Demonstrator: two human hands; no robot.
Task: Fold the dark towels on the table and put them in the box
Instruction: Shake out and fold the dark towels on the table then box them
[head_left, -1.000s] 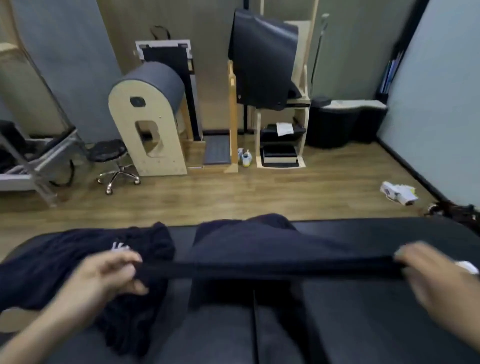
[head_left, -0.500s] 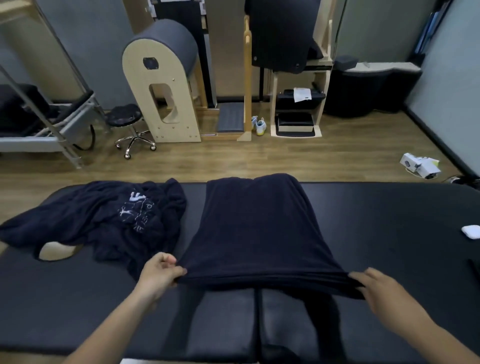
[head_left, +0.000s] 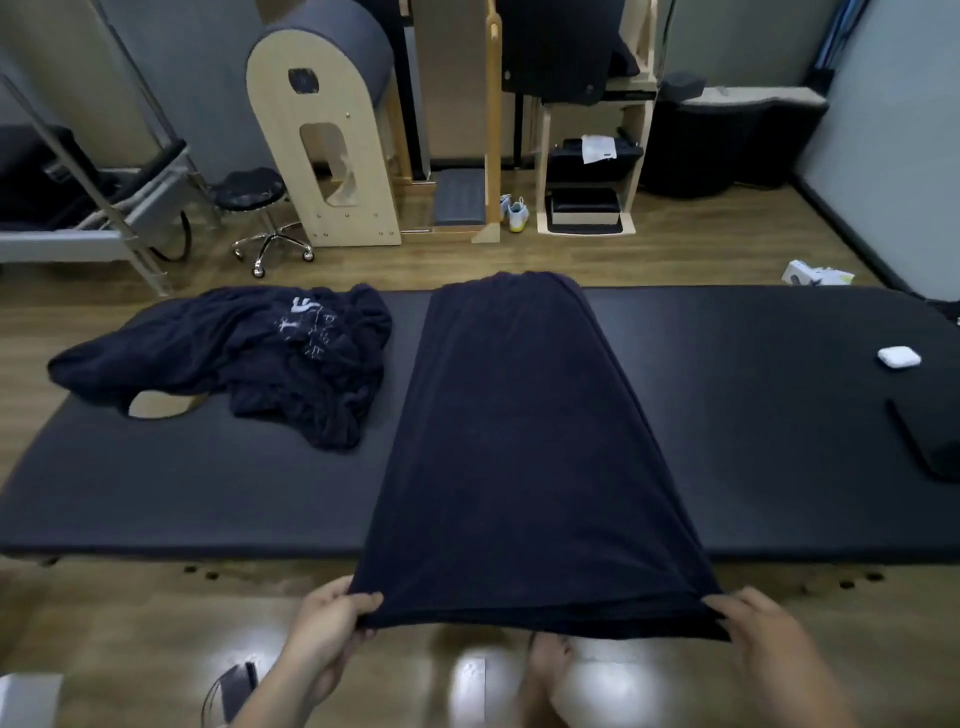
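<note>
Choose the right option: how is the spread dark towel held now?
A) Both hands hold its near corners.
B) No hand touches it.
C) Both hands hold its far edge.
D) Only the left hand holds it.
A: the left hand and the right hand each pinch a near corner of the spread towel, which lies across the table.

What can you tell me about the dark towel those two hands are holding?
The stretched towel is dark navy, soft-looking cloth, plain with no print showing. It lies lengthwise across the black padded table, its far end reaching the far edge and its near end extending past the near edge. The left hand and right hand pinch its near corners, holding that edge taut in the air.
</note>
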